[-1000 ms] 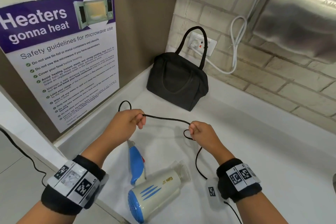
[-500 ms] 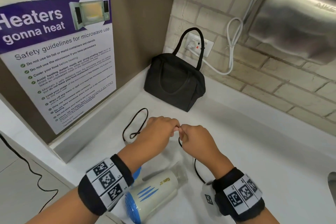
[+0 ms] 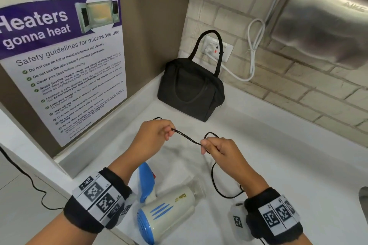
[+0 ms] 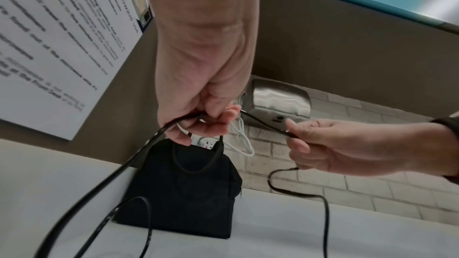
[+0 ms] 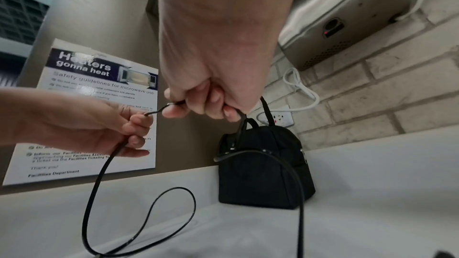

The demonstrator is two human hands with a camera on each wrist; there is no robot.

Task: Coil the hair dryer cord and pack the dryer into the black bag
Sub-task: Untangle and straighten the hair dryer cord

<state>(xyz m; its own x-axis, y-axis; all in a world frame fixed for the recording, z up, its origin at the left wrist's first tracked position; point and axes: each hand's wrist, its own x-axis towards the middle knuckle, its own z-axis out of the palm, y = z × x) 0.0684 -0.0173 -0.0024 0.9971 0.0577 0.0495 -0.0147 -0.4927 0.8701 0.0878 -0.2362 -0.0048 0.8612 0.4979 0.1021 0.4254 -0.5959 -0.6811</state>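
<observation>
- The left hand point(image 3: 153, 137) and right hand point(image 3: 218, 150), touching half a second ago, are now apart.
- Each pinches the black cord point(image 3: 186, 137) stretched between them.
- The hair dryer point(image 3: 169, 214) lies on the counter point(image 3: 288, 165) below the hands; the black bag point(image 3: 191, 89) stands beyond.

The poster point(image 3: 63, 59) on the wall reads "Heaters gonna heat" in white on purple, then "Safety guidelines for microwave use"; at its foot, "Thank you!" and "Facilities Department". The dryer point(image 3: 169, 211) carries a small gold brand mark, too small to read.
</observation>
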